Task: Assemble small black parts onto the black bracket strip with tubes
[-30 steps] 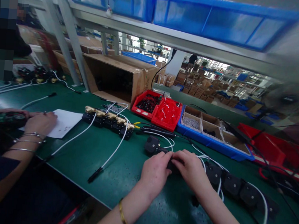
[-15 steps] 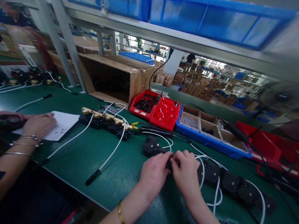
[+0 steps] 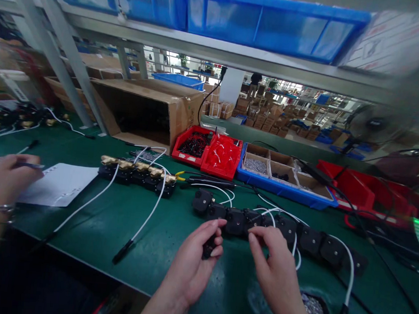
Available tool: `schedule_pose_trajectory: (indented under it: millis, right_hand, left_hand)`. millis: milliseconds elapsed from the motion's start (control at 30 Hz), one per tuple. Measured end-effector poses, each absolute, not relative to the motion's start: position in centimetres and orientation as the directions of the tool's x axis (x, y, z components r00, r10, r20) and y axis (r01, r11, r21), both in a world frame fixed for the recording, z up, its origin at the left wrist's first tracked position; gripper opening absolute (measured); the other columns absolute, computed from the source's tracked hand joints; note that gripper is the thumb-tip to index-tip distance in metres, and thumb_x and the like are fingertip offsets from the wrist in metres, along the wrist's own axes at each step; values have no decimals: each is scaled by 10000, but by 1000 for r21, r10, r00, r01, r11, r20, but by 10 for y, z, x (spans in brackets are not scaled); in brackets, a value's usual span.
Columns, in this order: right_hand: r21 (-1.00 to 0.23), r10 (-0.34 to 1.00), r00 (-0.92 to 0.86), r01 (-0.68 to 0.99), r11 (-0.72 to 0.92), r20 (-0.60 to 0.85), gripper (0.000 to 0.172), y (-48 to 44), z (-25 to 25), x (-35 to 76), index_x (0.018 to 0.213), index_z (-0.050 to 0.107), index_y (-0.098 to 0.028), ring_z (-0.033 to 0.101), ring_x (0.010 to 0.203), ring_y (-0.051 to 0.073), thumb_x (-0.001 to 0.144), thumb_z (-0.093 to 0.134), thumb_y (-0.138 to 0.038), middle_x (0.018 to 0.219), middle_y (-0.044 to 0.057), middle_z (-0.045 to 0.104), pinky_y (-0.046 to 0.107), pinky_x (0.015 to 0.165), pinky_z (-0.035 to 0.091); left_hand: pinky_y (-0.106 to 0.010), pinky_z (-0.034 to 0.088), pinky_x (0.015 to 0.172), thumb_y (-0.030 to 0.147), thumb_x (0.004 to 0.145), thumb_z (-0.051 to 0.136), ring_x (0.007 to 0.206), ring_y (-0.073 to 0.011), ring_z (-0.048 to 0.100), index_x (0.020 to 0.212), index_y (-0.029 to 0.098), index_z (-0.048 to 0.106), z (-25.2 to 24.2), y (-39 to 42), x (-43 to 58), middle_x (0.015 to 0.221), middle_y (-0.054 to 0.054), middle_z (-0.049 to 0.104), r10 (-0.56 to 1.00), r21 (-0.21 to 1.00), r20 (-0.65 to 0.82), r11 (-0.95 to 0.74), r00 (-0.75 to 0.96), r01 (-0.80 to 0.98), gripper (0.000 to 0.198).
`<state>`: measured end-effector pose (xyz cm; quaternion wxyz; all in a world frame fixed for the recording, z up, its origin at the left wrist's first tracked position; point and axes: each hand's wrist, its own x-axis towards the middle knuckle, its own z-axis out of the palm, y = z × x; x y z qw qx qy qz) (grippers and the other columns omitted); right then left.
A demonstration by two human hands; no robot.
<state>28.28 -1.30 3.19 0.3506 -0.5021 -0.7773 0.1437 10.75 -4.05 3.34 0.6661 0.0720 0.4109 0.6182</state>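
My left hand [image 3: 196, 260] is closed around small black parts [image 3: 208, 248], partly hidden by the curled fingers. To its right, my right hand [image 3: 275, 264] has thumb and index finger brought together; whatever lies between the tips is too small to make out. Just behind both hands runs a row of black square-faced units [image 3: 235, 222] with screws in their faces and white cables [image 3: 349, 265]. The right fingertips overlap the front of this row; contact cannot be judged. A dark tray of small metal pieces [image 3: 315, 310] is beside my right forearm.
Left of my hands lies a row of brass-topped black units [image 3: 139, 171] with white leads. Behind are red bins [image 3: 222, 155], a divided blue tray [image 3: 286, 189] and a cardboard box [image 3: 184, 114]. A co-worker's hand [image 3: 4, 179] is by white paper [image 3: 60, 186].
My hands have separated from where they met at the row. The left has drawn back with black parts showing in it. The co-worker's hand moved left off the paper; the view shifted slightly.
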Motion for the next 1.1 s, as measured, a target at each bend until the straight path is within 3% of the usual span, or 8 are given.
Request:
schedule_pose_trajectory:
  millis: [100, 167, 267, 433, 533, 700, 933, 1100]
  right_hand:
    - [-645, 879, -351, 598, 476, 324, 177, -25, 30, 291, 1147, 624, -276, 583, 986, 246, 1027, 499, -312, 1023, 56, 640, 394, 854, 461]
    - [-636, 872, -396, 602, 483, 288, 205, -27, 27, 295, 1185, 625, -290, 576, 1015, 253, 1006, 529, -263, 1050, 56, 634, 416, 887, 468]
    - [-603, 868, -440, 635, 483, 232, 264, -24, 25, 301, 1182, 645, -296, 573, 1026, 256, 971, 548, -169, 1061, 50, 633, 441, 904, 470]
    - [-597, 878, -450, 664, 450, 160, 234, -16, 34, 315, 1177, 655, -268, 584, 1031, 249, 985, 548, -189, 1057, 54, 635, 436, 909, 491]
    - [-586, 853, -490, 644, 492, 178, 245, -1, 44, 323, 1207, 642, -264, 596, 1087, 225, 1032, 473, -236, 1131, 61, 649, 395, 953, 497]
    - [-283, 863, -455, 817, 502, 220, 285, 48, 51, 328, 1225, 672, -210, 586, 1080, 291, 973, 545, -175, 1099, 120, 647, 438, 914, 462]
    - [-224, 867, -458, 840, 494, 197, 175, 97, 63, 326, 843, 738, -192, 617, 924, 268, 867, 626, -60, 888, 80, 655, 375, 812, 423]
    - [-341, 884, -390, 819, 461, 260, 312, 101, 71, 328, 1254, 641, -113, 622, 1013, 290, 958, 544, -117, 1031, 132, 687, 427, 926, 458]
  left_hand:
    - [-283, 572, 846, 260, 952, 606, 975, -222, 670, 1124, -31, 689, 34, -51, 121, 1095, -203, 669, 823, 188, -548, 299, 153, -935, 348]
    - [-344, 558, 981, 309, 978, 572, 1089, -272, 668, 1192, -55, 654, 33, -53, 131, 1200, -246, 654, 817, 82, -523, 332, 243, -940, 430]
    - [-336, 563, 976, 347, 992, 558, 1077, -260, 677, 1306, -60, 588, 29, -53, 141, 1209, -236, 660, 826, 32, -461, 381, 324, -924, 515]
    - [-329, 586, 944, 337, 982, 589, 971, -230, 703, 1348, -49, 565, 25, -50, 151, 1114, -200, 695, 822, 54, -467, 393, 325, -918, 532]
    - [-350, 590, 979, 284, 962, 620, 1028, -272, 714, 1307, -73, 586, 26, -46, 157, 1170, -235, 688, 811, 81, -517, 365, 273, -928, 498]
    - [-342, 619, 953, 164, 905, 673, 1164, -356, 680, 1229, -93, 621, 31, -42, 164, 1229, -272, 676, 788, 153, -594, 310, 163, -938, 417]
    - [-300, 630, 915, -25, 830, 671, 1094, -315, 722, 1158, -44, 665, 27, -45, 167, 1161, -262, 710, 787, 346, -615, 309, 35, -886, 328]
    - [-246, 631, 833, -52, 827, 656, 967, -232, 756, 1088, 24, 692, 25, -45, 173, 1030, -183, 745, 785, 438, -619, 329, -16, -837, 275]
